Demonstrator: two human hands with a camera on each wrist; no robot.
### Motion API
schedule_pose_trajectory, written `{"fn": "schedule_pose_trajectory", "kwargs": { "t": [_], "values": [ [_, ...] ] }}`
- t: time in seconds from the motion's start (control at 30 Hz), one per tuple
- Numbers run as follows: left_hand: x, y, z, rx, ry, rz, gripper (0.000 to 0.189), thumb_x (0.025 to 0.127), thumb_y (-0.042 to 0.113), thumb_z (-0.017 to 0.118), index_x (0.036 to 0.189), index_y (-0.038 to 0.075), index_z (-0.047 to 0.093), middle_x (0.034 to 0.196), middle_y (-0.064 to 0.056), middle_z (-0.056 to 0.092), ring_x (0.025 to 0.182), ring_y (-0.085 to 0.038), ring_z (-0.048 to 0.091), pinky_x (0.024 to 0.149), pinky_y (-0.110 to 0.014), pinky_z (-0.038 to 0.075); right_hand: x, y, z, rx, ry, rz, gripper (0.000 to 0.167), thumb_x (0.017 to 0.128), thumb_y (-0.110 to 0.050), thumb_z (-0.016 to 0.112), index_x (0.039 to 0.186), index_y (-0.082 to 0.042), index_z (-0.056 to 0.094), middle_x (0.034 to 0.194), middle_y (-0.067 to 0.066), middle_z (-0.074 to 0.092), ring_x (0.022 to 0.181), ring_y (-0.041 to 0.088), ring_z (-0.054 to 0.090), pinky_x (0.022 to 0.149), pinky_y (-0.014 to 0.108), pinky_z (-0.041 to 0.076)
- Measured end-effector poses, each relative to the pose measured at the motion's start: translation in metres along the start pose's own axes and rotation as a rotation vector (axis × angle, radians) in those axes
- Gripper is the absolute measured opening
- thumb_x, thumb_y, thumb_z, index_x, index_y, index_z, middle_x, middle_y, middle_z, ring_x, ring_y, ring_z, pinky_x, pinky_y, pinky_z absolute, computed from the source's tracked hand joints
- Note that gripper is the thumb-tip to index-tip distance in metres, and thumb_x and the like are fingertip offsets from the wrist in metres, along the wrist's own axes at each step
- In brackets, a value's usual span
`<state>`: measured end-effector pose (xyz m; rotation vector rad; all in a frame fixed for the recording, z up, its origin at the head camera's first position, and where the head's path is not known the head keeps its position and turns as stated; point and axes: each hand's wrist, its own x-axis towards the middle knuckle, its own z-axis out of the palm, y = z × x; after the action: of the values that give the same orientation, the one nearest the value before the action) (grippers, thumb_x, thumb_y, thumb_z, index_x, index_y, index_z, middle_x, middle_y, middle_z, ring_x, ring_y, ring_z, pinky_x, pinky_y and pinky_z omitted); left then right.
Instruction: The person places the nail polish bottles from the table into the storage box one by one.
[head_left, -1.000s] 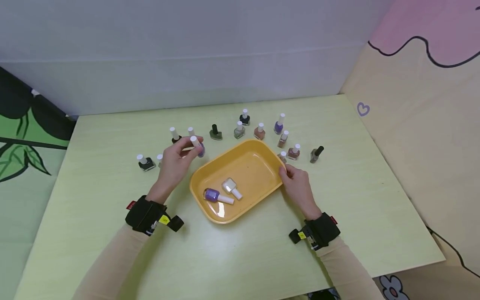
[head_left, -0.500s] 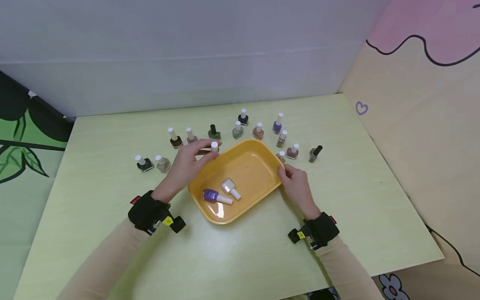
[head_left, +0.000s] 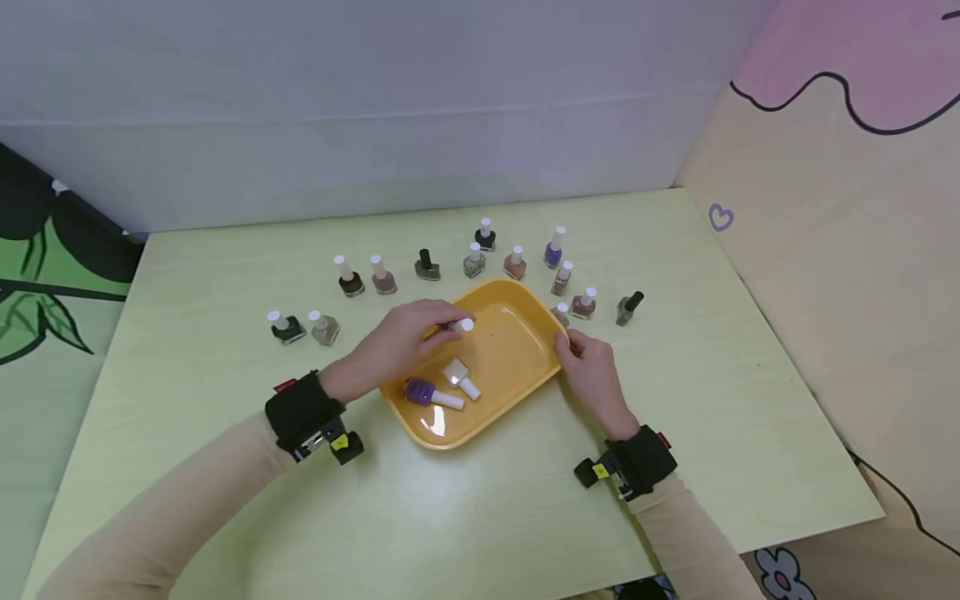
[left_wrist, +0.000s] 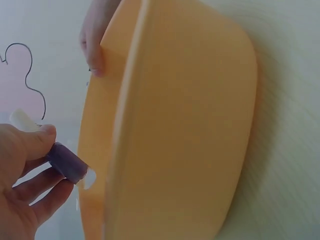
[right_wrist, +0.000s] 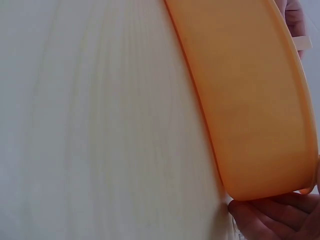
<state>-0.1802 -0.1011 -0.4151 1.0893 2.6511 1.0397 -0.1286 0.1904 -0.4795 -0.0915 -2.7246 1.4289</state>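
In the head view my left hand (head_left: 401, 346) is over the left half of a yellow tray (head_left: 517, 346). It pinches a nail polish bottle (left_wrist: 67, 162), dark purple with a white cap, between thumb and fingers; the left wrist view shows its clear base pointing toward the tray. My right hand (head_left: 596, 379) grips the tray's right end, thumb at the rim and fingers against the outer wall. Inside the tray lie a purple nail polish bottle (head_left: 420, 391) and a white nail polish bottle (head_left: 456, 372), both on their sides.
Several nail polish bottles stand behind the tray, among them a dark green bottle (head_left: 427, 268) and a purple bottle (head_left: 553, 252). A black-capped grey bottle (head_left: 627, 310) is at the right. A black-bodied bottle (head_left: 287, 329) is at the left on the pale table (head_left: 420, 517).
My left hand has carried the purple nail polish bottle rightward and nearer, from beside the standing bottles to over the tray. My right hand has kept its grip on the tray.
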Motion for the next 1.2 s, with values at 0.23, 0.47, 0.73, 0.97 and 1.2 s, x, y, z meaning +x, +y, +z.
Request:
{"fn": "schedule_pose_trajectory", "kwargs": {
  "t": [0.23, 0.47, 0.73, 0.97, 1.2],
  "values": [
    [0.003, 0.001, 0.012, 0.015, -0.079, 0.071, 0.028, 0.098, 0.010, 0.070, 0.126, 0.008, 0.073, 0.121, -0.003, 0.074, 0.111, -0.020, 0.067, 0.102, -0.041, 0.055, 0.000, -0.002, -0.001, 0.002, -0.008, 0.006, 0.030, 0.108, -0.020, 0.053, 0.111, 0.002, 0.074, 0.080, 0.012, 0.065, 0.076, 0.023, 0.055, 0.067, 0.025, 0.040],
    [0.005, 0.004, 0.022, 0.178, -0.191, 0.193, 0.032, 0.097, 0.003, 0.070, 0.129, 0.008, 0.070, 0.127, -0.006, 0.071, 0.120, -0.023, 0.064, 0.107, -0.038, 0.051, -0.002, -0.002, -0.001, 0.006, 0.003, 0.011, 0.029, 0.108, -0.020, 0.054, 0.107, 0.001, 0.074, 0.077, 0.011, 0.062, 0.074, 0.023, 0.053, 0.064, 0.024, 0.038],
    [0.010, 0.006, 0.034, 0.368, -0.318, 0.264, 0.035, 0.094, -0.001, 0.072, 0.127, 0.010, 0.072, 0.123, -0.006, 0.073, 0.117, -0.024, 0.064, 0.106, -0.036, 0.051, -0.001, -0.001, 0.000, 0.007, -0.003, 0.013, 0.030, 0.108, -0.021, 0.053, 0.107, 0.001, 0.073, 0.077, 0.010, 0.062, 0.075, 0.022, 0.054, 0.065, 0.024, 0.039],
    [0.011, 0.004, 0.041, 0.430, -0.348, 0.313, 0.026, 0.097, 0.009, 0.073, 0.122, 0.012, 0.074, 0.119, -0.005, 0.074, 0.111, -0.024, 0.065, 0.100, -0.035, 0.054, -0.001, -0.002, 0.000, 0.008, -0.004, 0.017, 0.031, 0.108, -0.020, 0.053, 0.113, 0.002, 0.074, 0.083, 0.013, 0.066, 0.077, 0.023, 0.055, 0.066, 0.022, 0.041],
    [0.010, 0.005, 0.047, 0.537, -0.356, 0.340, 0.025, 0.097, 0.009, 0.072, 0.122, 0.014, 0.073, 0.121, -0.004, 0.073, 0.113, -0.024, 0.064, 0.098, -0.036, 0.055, -0.002, -0.002, -0.001, 0.012, 0.005, 0.005, 0.032, 0.108, -0.020, 0.053, 0.114, 0.004, 0.074, 0.084, 0.015, 0.068, 0.076, 0.024, 0.056, 0.064, 0.022, 0.041]
  ]
}}
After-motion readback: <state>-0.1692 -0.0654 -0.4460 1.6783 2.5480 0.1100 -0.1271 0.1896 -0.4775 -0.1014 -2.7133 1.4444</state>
